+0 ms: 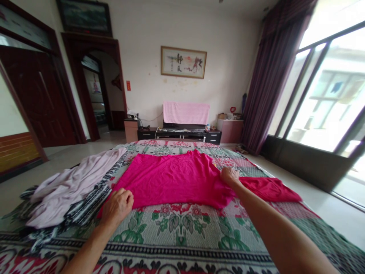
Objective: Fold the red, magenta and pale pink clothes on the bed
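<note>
A floral cover (179,239) in green, white and red; spread across its middle, a plain, bright magenta garment (171,180), softly wrinkled, uneven-edged; at its opposite sides, left hand (118,202) and right hand (230,176), fingers curled nearly closed, any grip hidden.

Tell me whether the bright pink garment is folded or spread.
Spread: the garment lies broad, fairly flat on the patterned cover, between left hand and right hand.

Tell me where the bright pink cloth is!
In the middle of the head view, the bright pink cloth lies spread on the flowered green cover, with the left hand at its left edge and the right hand at its right.
</note>
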Action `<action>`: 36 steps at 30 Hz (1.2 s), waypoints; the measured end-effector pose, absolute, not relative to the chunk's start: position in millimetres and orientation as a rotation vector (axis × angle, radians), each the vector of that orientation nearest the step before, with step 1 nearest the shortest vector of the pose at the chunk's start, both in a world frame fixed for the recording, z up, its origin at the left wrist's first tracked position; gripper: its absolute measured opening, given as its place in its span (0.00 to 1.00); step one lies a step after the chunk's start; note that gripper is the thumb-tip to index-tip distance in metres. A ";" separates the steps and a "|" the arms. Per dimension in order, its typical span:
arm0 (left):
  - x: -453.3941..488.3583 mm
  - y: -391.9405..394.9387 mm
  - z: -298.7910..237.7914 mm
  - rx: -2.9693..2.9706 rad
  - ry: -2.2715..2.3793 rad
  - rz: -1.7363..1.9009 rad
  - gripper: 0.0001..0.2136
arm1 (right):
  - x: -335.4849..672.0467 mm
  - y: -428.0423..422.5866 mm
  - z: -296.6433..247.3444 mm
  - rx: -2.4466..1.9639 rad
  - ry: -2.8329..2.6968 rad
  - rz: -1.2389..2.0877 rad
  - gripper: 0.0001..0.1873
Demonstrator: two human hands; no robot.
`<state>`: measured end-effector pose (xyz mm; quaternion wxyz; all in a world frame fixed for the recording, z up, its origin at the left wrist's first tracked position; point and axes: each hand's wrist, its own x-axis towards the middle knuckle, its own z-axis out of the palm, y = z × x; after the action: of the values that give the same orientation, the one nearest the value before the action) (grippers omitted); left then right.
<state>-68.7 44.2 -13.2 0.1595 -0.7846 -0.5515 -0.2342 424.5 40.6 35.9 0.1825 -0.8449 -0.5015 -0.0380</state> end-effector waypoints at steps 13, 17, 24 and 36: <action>-69.9 47.0 -15.4 -2.250 -1.579 -0.664 0.12 | 417.4 -1.3 50.9 -2.420 -1.483 -0.297 0.15; -69.5 46.0 -14.6 -2.229 -1.594 -0.630 0.12 | 408.9 -22.6 48.8 -2.148 -1.763 -0.102 0.14; -71.6 44.6 -12.9 -2.243 -1.557 -0.650 0.13 | 406.7 -63.4 50.8 -2.095 -1.662 -0.023 0.14; -77.5 53.1 -19.2 -2.288 -1.518 -0.706 0.12 | 389.4 -77.1 3.2 -1.915 -1.881 -0.154 0.15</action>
<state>-77.5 53.1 -19.2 0.1526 -0.7977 -0.5291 -0.2460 389.4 -77.1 3.2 0.2247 -0.6940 -0.6818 -0.0559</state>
